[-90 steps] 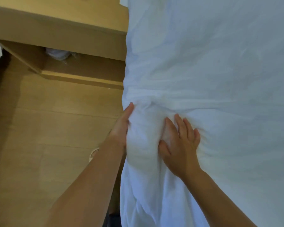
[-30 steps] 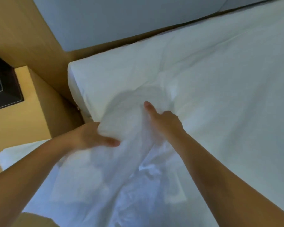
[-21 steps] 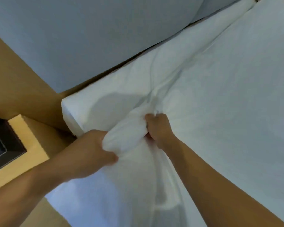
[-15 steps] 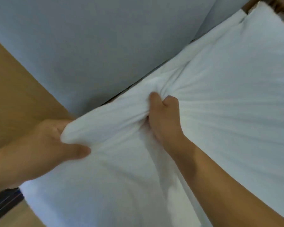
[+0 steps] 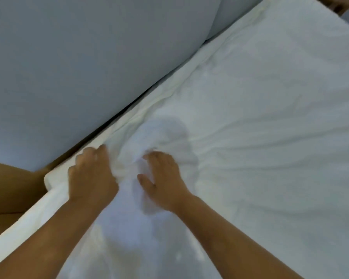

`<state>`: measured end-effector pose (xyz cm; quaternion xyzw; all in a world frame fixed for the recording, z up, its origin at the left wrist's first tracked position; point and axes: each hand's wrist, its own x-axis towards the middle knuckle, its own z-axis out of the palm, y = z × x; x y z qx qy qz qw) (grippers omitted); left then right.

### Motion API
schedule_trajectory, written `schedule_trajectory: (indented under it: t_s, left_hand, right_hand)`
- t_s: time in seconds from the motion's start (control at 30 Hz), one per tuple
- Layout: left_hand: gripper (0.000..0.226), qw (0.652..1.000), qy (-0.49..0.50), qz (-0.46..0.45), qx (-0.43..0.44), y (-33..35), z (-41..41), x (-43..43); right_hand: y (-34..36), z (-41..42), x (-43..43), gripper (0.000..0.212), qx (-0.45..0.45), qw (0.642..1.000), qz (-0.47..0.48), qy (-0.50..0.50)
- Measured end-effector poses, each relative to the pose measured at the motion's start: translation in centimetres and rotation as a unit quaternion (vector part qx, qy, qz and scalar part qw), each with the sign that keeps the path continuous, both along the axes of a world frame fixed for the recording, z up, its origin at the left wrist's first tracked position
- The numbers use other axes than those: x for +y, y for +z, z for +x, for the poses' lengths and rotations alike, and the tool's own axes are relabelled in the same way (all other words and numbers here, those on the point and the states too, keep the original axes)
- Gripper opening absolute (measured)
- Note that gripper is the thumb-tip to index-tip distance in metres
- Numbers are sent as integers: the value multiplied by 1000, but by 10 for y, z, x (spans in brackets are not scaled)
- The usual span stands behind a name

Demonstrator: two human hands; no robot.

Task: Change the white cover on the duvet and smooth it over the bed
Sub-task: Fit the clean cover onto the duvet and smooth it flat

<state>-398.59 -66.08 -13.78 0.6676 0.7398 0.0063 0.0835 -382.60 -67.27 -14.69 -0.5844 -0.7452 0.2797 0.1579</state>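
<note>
My left hand [image 5: 92, 178] grips the bunched cover [image 5: 250, 127] near the headboard [image 5: 89, 67]; my right hand [image 5: 163, 182] presses on it, fingers spread.

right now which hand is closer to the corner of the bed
The left hand: it sits by the bed corner, while the right hand lies further in on the white cover.
</note>
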Motion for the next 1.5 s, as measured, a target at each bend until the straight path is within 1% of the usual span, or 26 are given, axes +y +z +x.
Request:
schedule_trajectory:
  t_s: [0.07, 0.13, 0.2, 0.33, 0.43, 0.53, 0.57, 0.6, 0.67, 0.7, 0.73, 0.77, 0.8, 0.87, 0.9, 0.93, 1.0, 1.03, 1.1, 1.2, 1.27, 1.33, 1.4, 1.43, 1.47, 1.5]
  left_hand:
    - [62, 993, -70, 11, -96, 9, 35, 22]
    - [58, 979, -145, 20, -144, 14, 83, 44]
    - [56, 969, -210, 17, -129, 12, 124, 59]
    - [56, 942, -334, -5, -37, 0, 208, 95]
    - [54, 916, -397, 35, -50, 1, 265, 130]
    - [54, 883, -455, 74, -84, 1, 309, 170]
    - [55, 887, -452, 67, -62, -4, 311, 187]
    - [57, 906, -420, 51, -20, -13, 304, 205]
    - [62, 957, -277, -13, 85, -35, 266, 243]
    - [64, 978, -177, -56, 97, -38, 244, 261]
    - [64, 988, -101, -85, 79, -35, 229, 275]
    - [62, 992, -88, -74, 48, -32, 223, 284]
    - [58, 989, -144, -13, 15, -31, 228, 287]
    - [56, 945, -311, 95, -31, -25, 267, 281]
    - [58, 920, -368, 132, -43, -22, 295, 278]
    - [59, 907, -393, 137, -63, -20, 323, 274]
    - [60, 918, -372, 91, -106, -22, 380, 268]
    - [59, 933, -339, 59, -103, -29, 403, 269]
    - [57, 955, -292, 13, -47, -51, 433, 276]
    - [64, 968, -249, 28, -4, -82, 444, 280]
    - [67, 966, -253, 54, 1, -92, 443, 279]
    - [69, 965, -259, 51, -3, -97, 443, 280]
    - [74, 966, -256, 40, -7, -98, 444, 281]
    - [76, 967, -252, 36, -8, -99, 444, 280]
    - [77, 968, -250, 33, -10, -98, 445, 279]
    - [77, 968, -247, 32, -15, -98, 445, 278]
  right_hand:
    - [3, 39, 11, 50, -36, 998, 31, -35]
    - [-2, 81, 21, 54, -66, 995, 29, -74]
    - [-10, 116, 28, 57, -116, 988, 19, -97]
    - [-30, 198, 48, 60, -217, 967, -2, -137]
    - [-40, 252, 76, 65, -253, 956, -13, -150]
    - [-46, 313, 116, 67, -277, 932, -24, -232]
    - [-47, 331, 128, 66, -288, 925, -30, -247]
    - [-50, 344, 138, 66, -294, 921, -34, -252]
    - [-61, 354, 151, 70, -290, 923, -33, -250]
    - [-66, 355, 153, 72, -284, 925, -28, -249]
    - [-71, 354, 155, 72, -279, 927, -22, -251]
    - [-74, 353, 155, 70, -274, 928, -19, -252]
    - [-77, 353, 155, 67, -267, 930, -22, -251]
    - [-79, 352, 157, 65, -250, 934, -25, -255]
    - [-78, 352, 160, 65, -246, 936, -22, -252]
    - [-76, 353, 162, 66, -244, 939, -18, -240]
    - [-72, 366, 170, 72, -239, 950, -1, -200]
    - [-68, 379, 177, 76, -245, 952, 13, -182]
    - [-59, 415, 191, 77, -279, 943, 36, -179]
    - [-56, 482, 184, 72, -307, 916, 15, -259]
    - [-57, 533, 159, 72, -321, 891, -21, -321]
    - [-52, 576, 132, 71, -330, 850, -93, -401]
    - [-44, 594, 131, 66, -305, 815, -147, -471]
    - [-42, 591, 142, 64, -280, 810, -147, -493]
    - [-40, 581, 157, 63, -255, 818, -126, -500]
    - [-39, 564, 176, 63, -231, 842, -81, -481]
